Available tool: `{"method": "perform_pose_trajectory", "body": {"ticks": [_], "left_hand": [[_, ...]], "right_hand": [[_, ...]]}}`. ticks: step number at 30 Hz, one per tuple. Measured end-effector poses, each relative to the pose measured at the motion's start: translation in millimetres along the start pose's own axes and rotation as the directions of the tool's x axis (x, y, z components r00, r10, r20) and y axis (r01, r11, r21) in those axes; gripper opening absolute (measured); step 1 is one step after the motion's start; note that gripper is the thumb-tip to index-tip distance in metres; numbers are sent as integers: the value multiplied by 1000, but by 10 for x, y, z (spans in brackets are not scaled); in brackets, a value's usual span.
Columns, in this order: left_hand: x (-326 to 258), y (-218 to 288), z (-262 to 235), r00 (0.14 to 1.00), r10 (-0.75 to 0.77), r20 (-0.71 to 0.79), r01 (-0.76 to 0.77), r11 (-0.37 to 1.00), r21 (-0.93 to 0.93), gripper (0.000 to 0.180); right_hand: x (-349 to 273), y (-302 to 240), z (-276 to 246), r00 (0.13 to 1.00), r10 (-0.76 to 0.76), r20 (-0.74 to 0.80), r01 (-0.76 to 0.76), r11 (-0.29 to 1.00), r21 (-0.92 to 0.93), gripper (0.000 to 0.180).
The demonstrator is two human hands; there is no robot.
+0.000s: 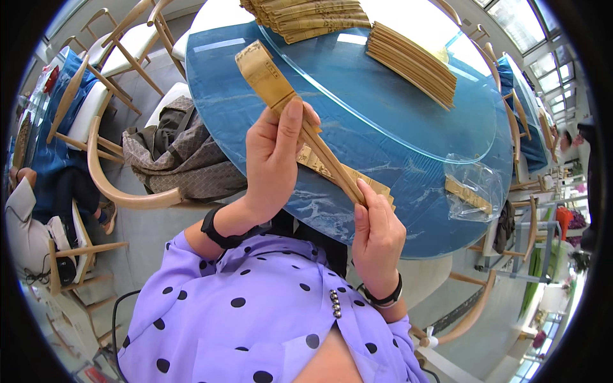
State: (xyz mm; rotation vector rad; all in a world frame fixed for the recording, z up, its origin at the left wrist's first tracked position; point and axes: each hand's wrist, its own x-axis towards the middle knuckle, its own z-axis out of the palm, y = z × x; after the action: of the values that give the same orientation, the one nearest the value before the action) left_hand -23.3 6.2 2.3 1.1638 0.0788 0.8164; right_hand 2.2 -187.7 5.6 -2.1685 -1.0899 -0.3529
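Observation:
A long, narrow brown paper sleeve [263,71] with dark printing is held slantwise above the table, its broad end curling up at the far left. My left hand [274,150] pinches it near that end, thumb on top. Around the lower, near end, the thumb and fingers of my right hand [378,237] are closed. Other printed brown sleeves [372,184] lie on the blue table just beneath, partly covered by the held one and my left hand. Whether anything is inside the held sleeve I cannot tell.
On the round glass turntable [396,137] are a printed sleeve stack [306,18] and a neat edge-on stack [412,64]. A clear plastic bag [474,188] with a brown strip lies at the right of the blue table [220,105]. A patterned bag [185,156] rests on a chair at left.

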Motion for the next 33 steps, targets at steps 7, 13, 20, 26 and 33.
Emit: {"method": "perform_pose_trajectory", "body": {"ticks": [7,13,20,26,33], "left_hand": [[163,15,-94,990,-98,-100,92,993,-70,34],[137,-36,-75,996,-34,-83,38,998,43,36],[123,-184,-58,995,93,-43,-84,978,189,37],[225,-73,-114,997,-69,-23,72,984,164,52],[201,-133,-45,995,-96,-40,102,975,196,53]], "right_hand": [[-420,79,-193,999,-37,7,38,993,-109,25],[-469,174,-122,997,-60,-41,55,991,-122,26],[-407,95,-35,999,-15,-32,13,998,-55,22],[-352,81,-14,999,-2,-32,1,999,-42,21],[-370,28,-8,999,-13,-35,10,997,-70,19]]}}
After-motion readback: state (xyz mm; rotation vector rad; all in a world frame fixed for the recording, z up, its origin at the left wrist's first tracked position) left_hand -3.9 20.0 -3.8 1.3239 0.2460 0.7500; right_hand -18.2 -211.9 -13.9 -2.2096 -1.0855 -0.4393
